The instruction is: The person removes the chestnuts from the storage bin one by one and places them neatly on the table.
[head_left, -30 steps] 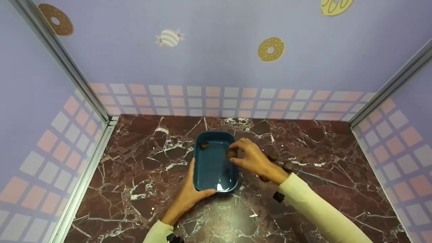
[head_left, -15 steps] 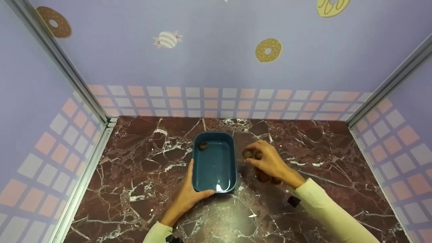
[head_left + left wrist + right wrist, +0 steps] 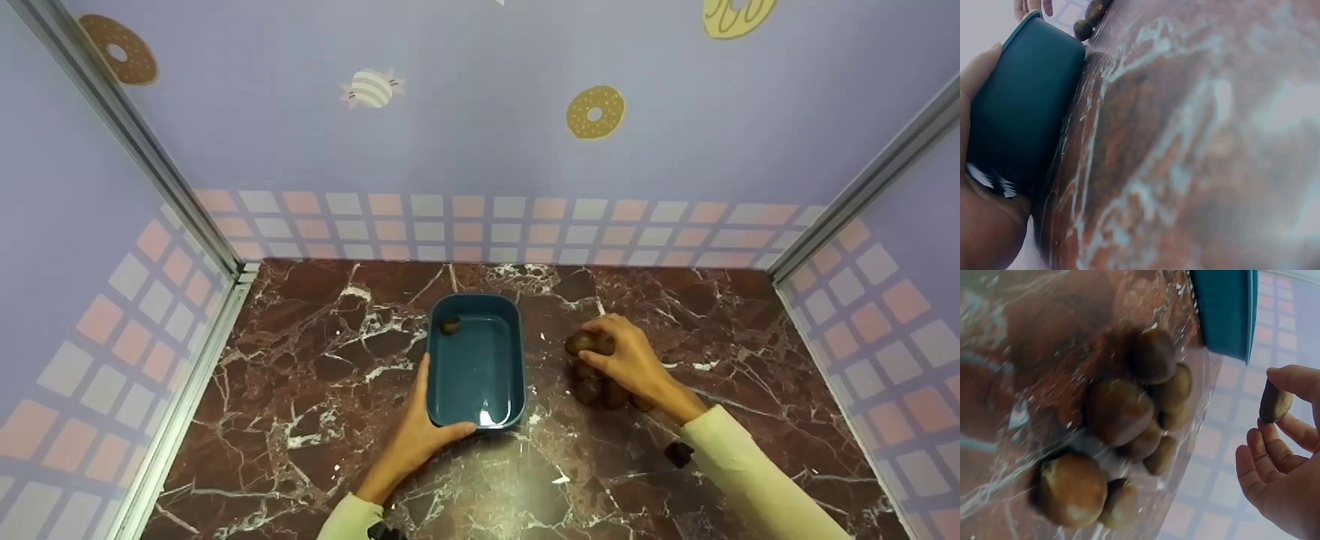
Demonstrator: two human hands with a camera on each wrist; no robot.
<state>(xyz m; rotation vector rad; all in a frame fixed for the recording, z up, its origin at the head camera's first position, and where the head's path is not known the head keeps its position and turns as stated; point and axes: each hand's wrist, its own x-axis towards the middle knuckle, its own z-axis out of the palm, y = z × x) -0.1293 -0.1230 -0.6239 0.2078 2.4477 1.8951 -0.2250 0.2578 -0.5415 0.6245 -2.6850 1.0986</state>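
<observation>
A deep teal-blue baking dish stands on the marble surface in the head view, with one chestnut in its far left corner. My left hand holds the dish at its near left corner, thumb along the near side and fingers along the left wall. To the right of the dish, my right hand is by a pile of chestnuts, partly covering it. The right wrist view shows a brown chestnut pinched between thumb and fingers, with several more chestnuts lying close together on the marble.
Dark red marble with white veins forms the work surface. A lilac back wall and side walls enclose it, with metal rails along the corners.
My right hand has moved right, from the dish's right rim to the chestnut pile, keeping a chestnut pinched. The left hand, the dish and the chestnut in it stay in place.
</observation>
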